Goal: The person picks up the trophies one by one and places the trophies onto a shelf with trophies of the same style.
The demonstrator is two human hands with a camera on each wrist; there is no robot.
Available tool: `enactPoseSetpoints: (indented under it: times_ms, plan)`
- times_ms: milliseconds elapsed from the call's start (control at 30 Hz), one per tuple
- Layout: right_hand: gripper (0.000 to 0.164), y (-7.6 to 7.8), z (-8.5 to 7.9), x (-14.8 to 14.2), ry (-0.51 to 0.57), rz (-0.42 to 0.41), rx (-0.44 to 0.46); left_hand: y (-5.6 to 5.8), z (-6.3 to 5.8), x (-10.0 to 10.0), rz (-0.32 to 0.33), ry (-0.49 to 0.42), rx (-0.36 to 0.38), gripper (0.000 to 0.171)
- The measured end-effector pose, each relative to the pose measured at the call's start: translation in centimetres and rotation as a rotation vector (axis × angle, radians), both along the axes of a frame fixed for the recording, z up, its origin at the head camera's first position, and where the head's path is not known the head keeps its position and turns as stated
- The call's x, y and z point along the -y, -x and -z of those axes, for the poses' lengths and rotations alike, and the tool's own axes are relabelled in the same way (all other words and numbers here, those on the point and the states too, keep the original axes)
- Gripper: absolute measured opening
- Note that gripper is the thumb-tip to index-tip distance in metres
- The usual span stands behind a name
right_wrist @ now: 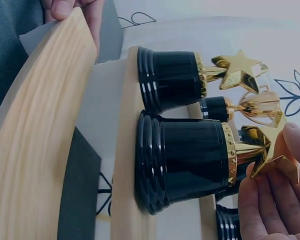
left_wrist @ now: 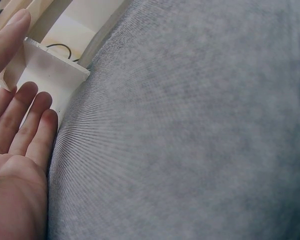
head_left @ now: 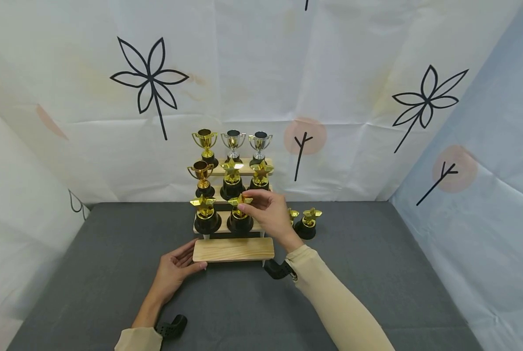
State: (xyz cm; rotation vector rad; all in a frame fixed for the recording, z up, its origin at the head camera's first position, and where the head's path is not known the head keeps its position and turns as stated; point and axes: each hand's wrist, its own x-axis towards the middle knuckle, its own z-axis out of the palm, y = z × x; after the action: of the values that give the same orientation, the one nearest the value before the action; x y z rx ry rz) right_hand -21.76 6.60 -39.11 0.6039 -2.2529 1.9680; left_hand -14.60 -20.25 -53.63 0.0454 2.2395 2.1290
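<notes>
A tiered wooden display stand (head_left: 233, 249) bears small trophies. My right hand (head_left: 268, 214) pinches the gold star of a star trophy (right_wrist: 190, 160) between thumb and fingers; its black base is at the second-lowest step. Left of it on that step is another star trophy (right_wrist: 175, 80). My left hand (head_left: 178, 268) holds the left end of the lowest step, thumb at its front edge and fingers behind. Higher up are a bronze-coloured cup (head_left: 202, 175), two star trophies (head_left: 232, 183), a gold cup (head_left: 205, 144) and two silver cups (head_left: 233, 144).
To the right of the stand, a star trophy (head_left: 307, 223) stands on the grey tabletop (head_left: 358, 273), with another (head_left: 292, 214) partly hidden behind my right hand. White cloth (head_left: 244, 58) with plant drawings hangs behind the table. Each wrist wears a black strap mount (head_left: 173, 327).
</notes>
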Motion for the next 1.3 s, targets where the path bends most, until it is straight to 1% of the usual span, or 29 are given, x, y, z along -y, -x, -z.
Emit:
enactPoseSetpoints:
  times_ms: [167, 367, 700, 1033, 1300]
  plan:
    - [0.031, 0.2, 0.3, 0.5, -0.011, 0.015, 0.014, 0.2, 0.1, 0.0, 0.000, -0.006, -0.008, 0.079]
    - [0.033, 0.5, 0.8, 0.8, 0.027, -0.012, 0.009, 0.3, 0.2, 0.1, -0.001, -0.009, -0.017, 0.079]
    - [0.029, 0.5, 1.0, 1.2, 0.048, -0.017, -0.015, 0.3, 0.1, 0.1, -0.008, -0.001, 0.001, 0.079]
    - [0.029, 0.4, 1.1, 1.4, 0.063, -0.036, -0.012, 0.1, 0.1, 0.1, -0.006, -0.004, -0.008, 0.078]
    - [0.034, 0.4, 1.0, 1.2, 0.069, -0.042, -0.001, 0.1, 0.1, 0.0, -0.002, 0.004, -0.013, 0.079]
